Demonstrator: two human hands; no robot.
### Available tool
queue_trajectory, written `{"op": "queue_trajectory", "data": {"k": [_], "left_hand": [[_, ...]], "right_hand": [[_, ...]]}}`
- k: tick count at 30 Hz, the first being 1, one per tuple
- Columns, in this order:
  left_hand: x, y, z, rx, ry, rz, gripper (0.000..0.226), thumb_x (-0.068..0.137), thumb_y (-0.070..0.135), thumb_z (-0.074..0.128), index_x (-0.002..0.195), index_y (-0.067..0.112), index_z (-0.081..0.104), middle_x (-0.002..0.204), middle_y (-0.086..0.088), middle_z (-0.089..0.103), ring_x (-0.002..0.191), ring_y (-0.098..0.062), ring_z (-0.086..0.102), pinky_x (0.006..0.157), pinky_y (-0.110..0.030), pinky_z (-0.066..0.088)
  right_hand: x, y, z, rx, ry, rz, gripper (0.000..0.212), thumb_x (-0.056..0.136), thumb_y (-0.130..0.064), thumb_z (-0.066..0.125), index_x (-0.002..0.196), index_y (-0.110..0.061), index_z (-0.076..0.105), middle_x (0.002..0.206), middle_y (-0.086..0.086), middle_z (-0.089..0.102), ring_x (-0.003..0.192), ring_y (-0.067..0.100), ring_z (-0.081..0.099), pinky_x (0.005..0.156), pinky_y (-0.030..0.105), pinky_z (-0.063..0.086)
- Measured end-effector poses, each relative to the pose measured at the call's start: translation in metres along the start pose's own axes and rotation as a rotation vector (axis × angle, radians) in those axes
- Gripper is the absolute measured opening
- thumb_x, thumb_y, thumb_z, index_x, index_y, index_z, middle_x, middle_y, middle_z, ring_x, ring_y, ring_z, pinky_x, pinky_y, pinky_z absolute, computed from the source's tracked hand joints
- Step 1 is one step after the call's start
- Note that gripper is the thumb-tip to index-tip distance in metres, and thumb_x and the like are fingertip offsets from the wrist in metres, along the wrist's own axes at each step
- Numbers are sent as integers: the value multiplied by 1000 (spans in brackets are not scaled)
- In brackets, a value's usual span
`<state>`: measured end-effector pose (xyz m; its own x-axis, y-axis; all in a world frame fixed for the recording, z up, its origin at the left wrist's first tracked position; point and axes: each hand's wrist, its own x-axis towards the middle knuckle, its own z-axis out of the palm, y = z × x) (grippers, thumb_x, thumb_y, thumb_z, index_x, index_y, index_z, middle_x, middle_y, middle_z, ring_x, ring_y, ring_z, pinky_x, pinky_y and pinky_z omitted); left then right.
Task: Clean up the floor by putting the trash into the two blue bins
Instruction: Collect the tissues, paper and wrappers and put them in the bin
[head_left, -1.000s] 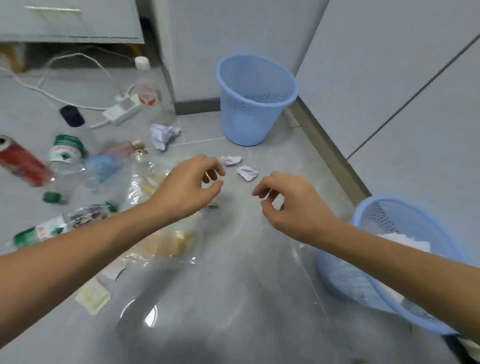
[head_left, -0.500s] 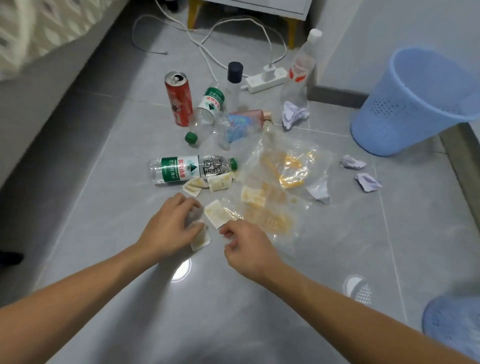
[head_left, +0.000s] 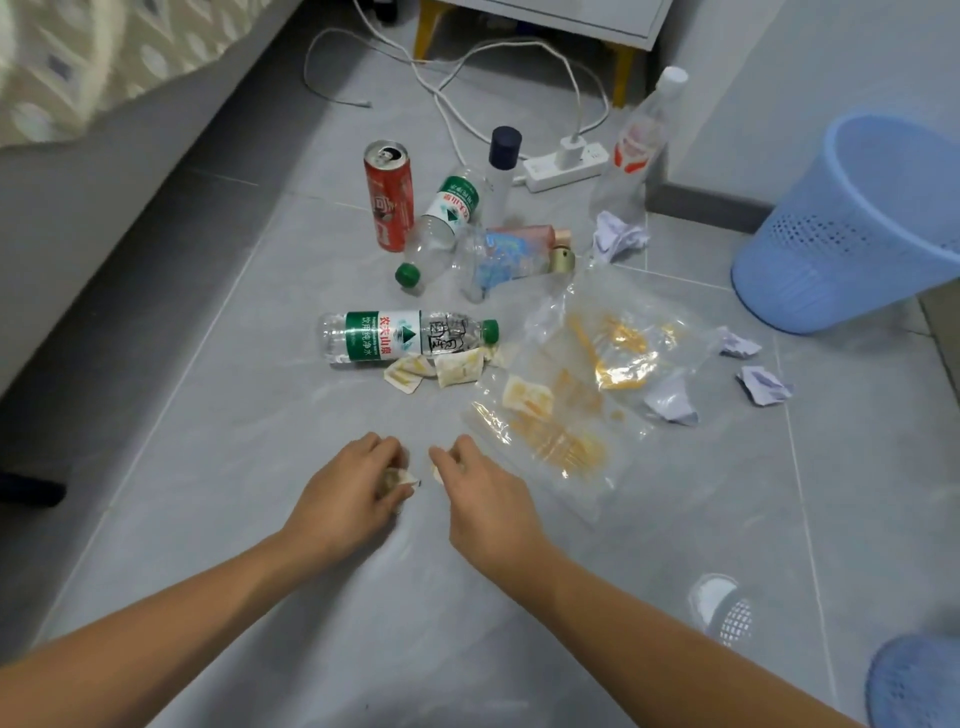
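My left hand (head_left: 348, 493) is closed on a small yellowish wrapper (head_left: 401, 477) low over the grey floor. My right hand (head_left: 485, 501) is beside it, fingers curled around another small wrapper that is mostly hidden. Beyond them lie more small wrappers (head_left: 457, 366), a green-label water bottle (head_left: 405, 335) and a clear plastic bag with yellow print (head_left: 582, 400). One blue bin (head_left: 852, 234) stands at the right; the rim of a second blue bin (head_left: 914, 680) shows at the bottom right corner.
A red can (head_left: 389, 195), several more bottles (head_left: 447, 223) and crumpled paper pieces (head_left: 618, 236) (head_left: 761, 384) lie farther back. A white power strip (head_left: 563, 163) with cords sits near the cabinet legs. A bed edge (head_left: 104, 156) runs along the left.
The view swung left from the bins to the litter pile. Both hands came down onto small wrappers on the floor and closed on them, pulling them slightly nearer.
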<state>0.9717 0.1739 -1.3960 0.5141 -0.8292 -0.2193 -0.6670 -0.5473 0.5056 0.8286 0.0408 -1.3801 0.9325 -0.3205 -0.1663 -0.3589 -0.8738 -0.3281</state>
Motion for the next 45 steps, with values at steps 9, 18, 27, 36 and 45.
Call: {"op": "queue_trajectory", "data": {"k": [9,18,27,36,45], "left_hand": [[-7,7,-16,-178,-4,9,25,92,31,70,80,26,49,74,10,60,70,-7,57,62,-35,49],[38,151,-51,-491,-64,322,15,91,16,72,90,16,57,75,-3,57,70,-26,55,54,-38,45],[70,491,5,-621,-358,900,19,90,14,70,83,21,53,71,-2,58,65,-19,53,55,-24,37],[11,592,90,-98,-454,1002,46,78,53,72,115,31,55,101,8,58,101,-15,51,77,-38,51],[122,410,23,-74,-106,654,21,88,37,61,107,29,56,95,8,60,94,-18,57,79,-40,51]], "right_hand": [[-30,34,11,-1,40,15,20,85,-15,69,97,-18,53,95,1,46,54,28,53,42,29,27],[-93,83,-102,180,266,-110,12,89,-9,61,98,-14,55,93,3,51,65,28,51,52,37,45],[-294,216,-252,35,736,599,18,81,-2,67,79,-15,54,73,-4,49,62,15,45,58,34,40],[-453,228,-249,-39,545,1023,23,83,-29,59,106,-28,64,91,-14,53,86,9,54,74,37,53],[-273,197,-236,309,730,662,20,75,-15,54,89,-23,66,81,-8,61,75,11,60,67,31,50]]}}
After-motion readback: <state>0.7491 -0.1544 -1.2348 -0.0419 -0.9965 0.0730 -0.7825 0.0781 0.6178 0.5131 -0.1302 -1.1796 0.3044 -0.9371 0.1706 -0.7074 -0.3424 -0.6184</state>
